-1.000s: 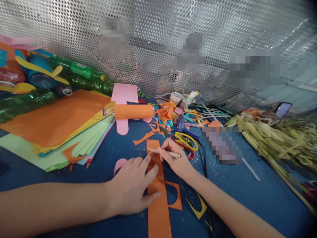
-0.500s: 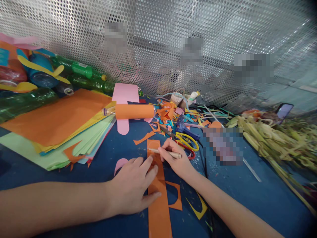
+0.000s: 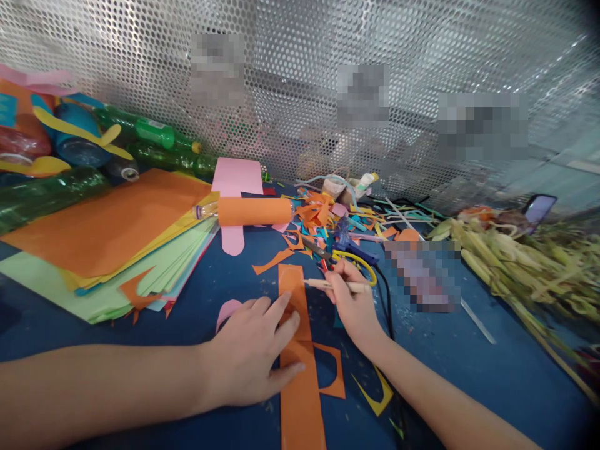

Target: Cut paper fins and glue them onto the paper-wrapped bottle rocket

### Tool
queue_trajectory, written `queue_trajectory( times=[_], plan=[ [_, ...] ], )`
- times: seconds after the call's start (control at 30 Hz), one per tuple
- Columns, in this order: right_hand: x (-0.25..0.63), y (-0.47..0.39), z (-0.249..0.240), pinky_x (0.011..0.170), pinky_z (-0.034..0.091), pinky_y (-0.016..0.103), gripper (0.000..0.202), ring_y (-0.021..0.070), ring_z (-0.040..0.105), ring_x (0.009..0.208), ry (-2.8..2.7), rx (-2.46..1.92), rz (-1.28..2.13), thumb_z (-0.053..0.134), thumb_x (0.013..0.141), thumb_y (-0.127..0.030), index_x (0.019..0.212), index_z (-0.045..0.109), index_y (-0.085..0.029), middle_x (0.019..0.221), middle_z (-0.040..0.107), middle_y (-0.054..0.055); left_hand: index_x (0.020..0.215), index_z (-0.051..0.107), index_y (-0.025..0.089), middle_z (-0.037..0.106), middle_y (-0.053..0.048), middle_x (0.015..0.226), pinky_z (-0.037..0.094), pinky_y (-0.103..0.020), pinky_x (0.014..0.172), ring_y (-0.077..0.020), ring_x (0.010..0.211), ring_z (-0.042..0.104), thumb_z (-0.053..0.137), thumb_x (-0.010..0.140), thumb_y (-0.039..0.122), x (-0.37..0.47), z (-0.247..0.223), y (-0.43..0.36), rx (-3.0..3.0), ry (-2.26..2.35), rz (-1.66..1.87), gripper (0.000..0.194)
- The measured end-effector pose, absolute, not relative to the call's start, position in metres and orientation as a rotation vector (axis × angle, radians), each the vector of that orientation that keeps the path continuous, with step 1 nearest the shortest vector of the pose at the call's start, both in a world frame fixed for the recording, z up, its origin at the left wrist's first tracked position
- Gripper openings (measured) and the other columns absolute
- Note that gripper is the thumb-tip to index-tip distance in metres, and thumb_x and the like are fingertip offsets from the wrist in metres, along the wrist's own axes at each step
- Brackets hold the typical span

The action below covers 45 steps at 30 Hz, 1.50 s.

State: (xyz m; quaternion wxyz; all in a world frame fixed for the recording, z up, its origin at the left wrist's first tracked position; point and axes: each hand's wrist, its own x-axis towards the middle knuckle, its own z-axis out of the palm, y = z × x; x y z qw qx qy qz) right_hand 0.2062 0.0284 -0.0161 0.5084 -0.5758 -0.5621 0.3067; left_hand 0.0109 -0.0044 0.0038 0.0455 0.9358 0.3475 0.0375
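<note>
A long orange paper strip (image 3: 300,400) lies on the blue table, running from the bottom edge up toward the middle. My left hand (image 3: 255,350) rests spread across it, fingers apart and pressing it flat. A pale slim pen (image 3: 340,286) is pinched in my right hand (image 3: 354,303), its tip just at the strip's right edge near the far end. A rounded pink paper piece (image 3: 229,309) shows partly from behind my left hand. Beyond the strip lies a clear bottle wrapped in orange paper (image 3: 255,211), on top of a pink paper shape (image 3: 238,175).
Stacked coloured paper (image 3: 112,225) and green bottles (image 3: 150,128) lie at left. Yellow-handled scissors (image 3: 359,262), a blue glue gun (image 3: 351,244) and paper scraps (image 3: 319,212) sit beyond my right hand. Dried husks (image 3: 497,256) and a phone (image 3: 539,208) are at right, before a perforated metal panel (image 3: 290,100).
My right hand has moved right with the pen, taking the tip from over the strip to its right edge. My left hand has stayed in place.
</note>
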Motion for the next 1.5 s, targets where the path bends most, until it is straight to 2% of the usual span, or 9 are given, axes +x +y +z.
queue_trajectory(
  times=[0.13, 0.5, 0.93, 1.03, 1.13, 1.3, 1.37, 1.43, 1.5],
  plan=[
    [0.207, 0.030, -0.017, 0.045, 0.027, 0.023, 0.026, 0.0100, 0.030, 0.048, -1.368, -1.449, 0.655, 0.048, 0.080, -0.023, 0.059, 0.032, -0.022, 0.053, 0.028, -0.007, 0.124, 0.050, 0.015, 0.047, -0.017, 0.133, 0.049, -0.047, 0.073, -0.0324, 0.096, 0.057, 0.035, 0.087, 0.050, 0.011, 0.005, -0.005, 2.869, 1.063, 0.105, 0.053],
    [0.208, 0.030, -0.017, 0.047, 0.027, 0.024, 0.026, 0.0108, 0.033, 0.047, -1.461, -1.453, 0.659, 0.047, 0.080, -0.022, 0.060, 0.031, -0.023, 0.050, 0.033, -0.008, 0.126, 0.050, 0.016, 0.046, -0.017, 0.133, 0.049, -0.047, 0.073, -0.0330, 0.097, 0.056, 0.034, 0.087, 0.051, 0.011, 0.004, -0.005, 2.861, 1.079, 0.108, 0.054],
    [0.209, 0.031, -0.016, 0.049, 0.029, 0.025, 0.025, 0.0111, 0.032, 0.051, -1.470, -1.451, 0.654, 0.047, 0.077, -0.018, 0.057, 0.032, -0.022, 0.053, 0.030, -0.006, 0.123, 0.051, 0.016, 0.048, -0.017, 0.131, 0.049, -0.047, 0.072, -0.0327, 0.095, 0.056, 0.038, 0.086, 0.049, 0.011, 0.001, -0.005, 2.880, 1.084, 0.148, 0.051],
    [0.210, 0.031, -0.016, 0.048, 0.030, 0.023, 0.025, 0.0101, 0.033, 0.050, -1.334, -1.384, 0.741, 0.049, 0.077, -0.019, 0.058, 0.033, -0.021, 0.054, 0.031, -0.007, 0.123, 0.051, 0.017, 0.047, -0.016, 0.132, 0.049, -0.048, 0.073, -0.0336, 0.097, 0.055, 0.038, 0.086, 0.051, 0.010, -0.002, -0.003, 2.872, 1.088, 0.168, 0.052],
    [0.210, 0.033, -0.015, 0.047, 0.030, 0.021, 0.024, 0.0090, 0.034, 0.046, -1.147, -1.254, 0.811, 0.049, 0.082, -0.023, 0.062, 0.035, -0.021, 0.050, 0.033, -0.008, 0.123, 0.051, 0.018, 0.045, -0.015, 0.134, 0.049, -0.048, 0.077, -0.0338, 0.101, 0.053, 0.040, 0.085, 0.052, 0.007, -0.006, 0.004, 2.842, 1.089, 0.208, 0.052],
    [0.211, 0.035, -0.013, 0.047, 0.031, 0.021, 0.022, 0.0087, 0.038, 0.047, -1.150, -1.249, 0.787, 0.052, 0.086, -0.031, 0.068, 0.046, -0.021, 0.050, 0.040, -0.008, 0.126, 0.048, 0.020, 0.044, -0.015, 0.130, 0.041, -0.048, 0.093, -0.0323, 0.111, 0.048, 0.048, 0.083, 0.050, 0.001, -0.006, 0.026, 2.696, 1.101, 0.396, 0.052],
    [0.211, 0.035, -0.013, 0.048, 0.032, 0.020, 0.019, 0.0088, 0.039, 0.049, -1.169, -1.222, 0.809, 0.054, 0.085, -0.032, 0.071, 0.049, -0.021, 0.052, 0.043, -0.007, 0.131, 0.041, 0.020, 0.047, -0.013, 0.124, 0.038, -0.045, 0.096, -0.0287, 0.113, 0.046, 0.046, 0.085, 0.045, -0.002, -0.004, 0.036, 2.533, 1.095, 0.537, 0.052],
    [0.210, 0.034, -0.013, 0.049, 0.034, 0.021, 0.016, 0.0091, 0.042, 0.051, -1.191, -1.153, 0.851, 0.053, 0.086, -0.031, 0.074, 0.051, -0.020, 0.055, 0.047, -0.006, 0.132, 0.034, 0.020, 0.051, -0.010, 0.115, 0.038, -0.041, 0.097, -0.0227, 0.110, 0.048, 0.035, 0.090, 0.032, -0.005, -0.004, 0.046, 2.317, 1.076, 0.659, 0.043],
    [0.209, 0.033, -0.013, 0.051, 0.035, 0.021, 0.015, 0.0097, 0.044, 0.052, -1.208, -1.080, 0.914, 0.051, 0.087, -0.031, 0.077, 0.053, -0.020, 0.057, 0.051, -0.005, 0.124, 0.037, 0.019, 0.055, -0.007, 0.103, 0.042, -0.038, 0.092, -0.0186, 0.100, 0.053, 0.027, 0.090, 0.019, -0.007, -0.006, 0.054, 2.116, 1.094, 0.731, 0.036]
  ],
)
